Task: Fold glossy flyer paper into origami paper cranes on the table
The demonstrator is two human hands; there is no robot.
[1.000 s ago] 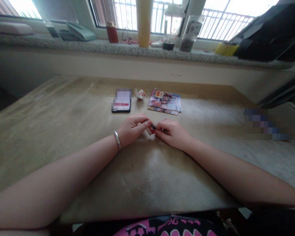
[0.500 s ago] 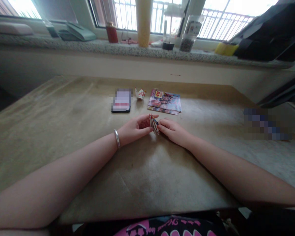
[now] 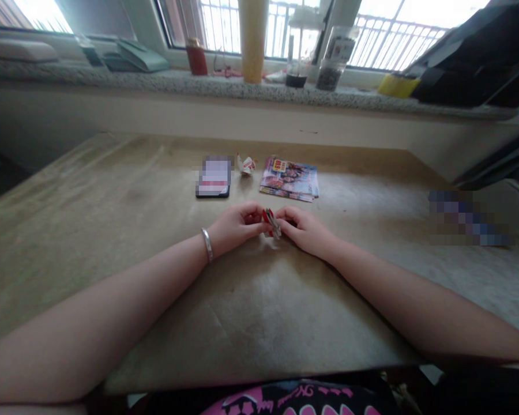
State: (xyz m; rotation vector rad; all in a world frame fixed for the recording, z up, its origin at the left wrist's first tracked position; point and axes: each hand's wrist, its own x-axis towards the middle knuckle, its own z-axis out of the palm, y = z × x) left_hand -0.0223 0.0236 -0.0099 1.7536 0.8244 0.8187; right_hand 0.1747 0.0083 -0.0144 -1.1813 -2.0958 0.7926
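Observation:
Between my hands is a small piece of folded paper (image 3: 274, 225), red, white and grey, its layers slanting over the table. My left hand (image 3: 241, 222), with a silver bangle at the wrist, pinches its left side between thumb and fingers. From the other side my right hand (image 3: 303, 229) grips it, thumb and index finger closed on its edge. The fingers hide part of the folds. Just beyond my right hand lies a stack of printed leaflets (image 3: 289, 177). A crumpled red-and-white paper shape (image 3: 246, 165) sits to the left of the stack.
A phone-like slab (image 3: 214, 177), blurred out, lies beyond my left hand on the tan table (image 3: 225, 323). Another blurred flat item (image 3: 467, 218) is at the right edge. Bottles and jars, including a red jar (image 3: 196, 57), line the stone windowsill (image 3: 155, 79).
The folded paper has turned in my fingers and now shows red edges. My right thumb and fingers have shifted their hold slightly; the other things on the table stay put.

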